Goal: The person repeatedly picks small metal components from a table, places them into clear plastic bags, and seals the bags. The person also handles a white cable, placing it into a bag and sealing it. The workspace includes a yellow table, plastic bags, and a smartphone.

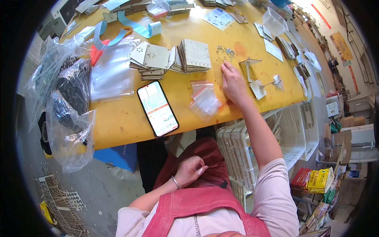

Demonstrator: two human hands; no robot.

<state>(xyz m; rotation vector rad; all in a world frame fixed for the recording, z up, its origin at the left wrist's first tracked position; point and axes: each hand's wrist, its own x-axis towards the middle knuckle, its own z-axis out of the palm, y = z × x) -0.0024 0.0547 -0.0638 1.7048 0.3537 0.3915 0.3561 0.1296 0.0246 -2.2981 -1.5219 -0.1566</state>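
My right hand [234, 83] reaches onto the yellow table, its fingers drawn together and fingertips down just below a scatter of small metal parts [227, 51]. Whether a part is between them is too small to see. My left hand [191, 170] rests curled above my lap, clear of the table; the inside of its curl is hidden. To the left of my right hand lie small clear zip bags [206, 102] and stacks of thin flat panels [196, 54]. A thin panel assembly [258, 89] with an upright arm stands to its right.
A lit phone [158, 108] lies by the table's front edge [118, 136]. Large clear bags [112, 75] and a dark wrapped bundle [73, 85] are at left, with blue ribbon [136, 27] behind. White plastic crates [239, 150] stand below the table at right.
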